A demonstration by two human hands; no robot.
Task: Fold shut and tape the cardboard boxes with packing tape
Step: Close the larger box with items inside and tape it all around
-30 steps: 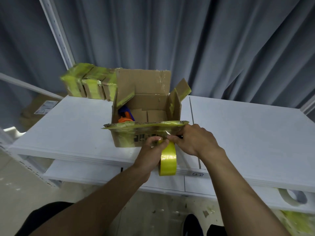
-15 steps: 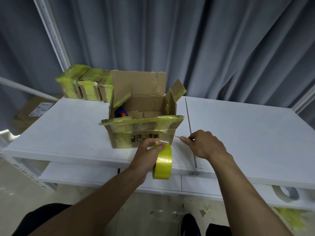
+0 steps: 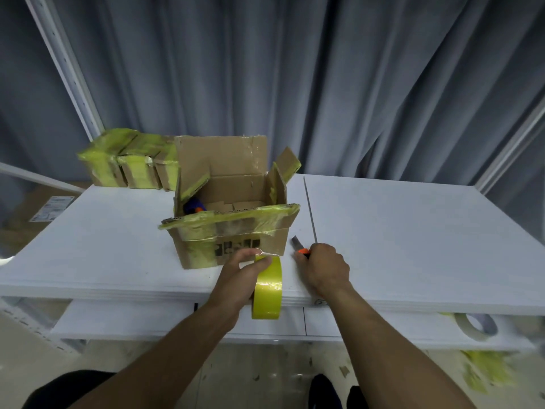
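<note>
An open cardboard box (image 3: 236,231) stands on the white table (image 3: 413,246), its flaps up and its front flap covered in yellow tape. A blue and orange object (image 3: 194,206) lies inside at the left. My left hand (image 3: 240,276) grips a roll of yellow packing tape (image 3: 267,287) just in front of the box, with a short loose tape end sticking up. My right hand (image 3: 323,268) holds an orange-handled utility knife (image 3: 299,247) to the right of the box, its blade pointing away from me.
Three small boxes wrapped in yellow tape (image 3: 129,165) sit at the table's back left. A second tape roll (image 3: 474,326) lies on the lower shelf at right. A seam (image 3: 309,214) runs across the tabletop. Grey curtains hang behind.
My right hand pulled away from the tape roll to the right of the box and now shows the knife. The left hand with the roll stayed near the box front.
</note>
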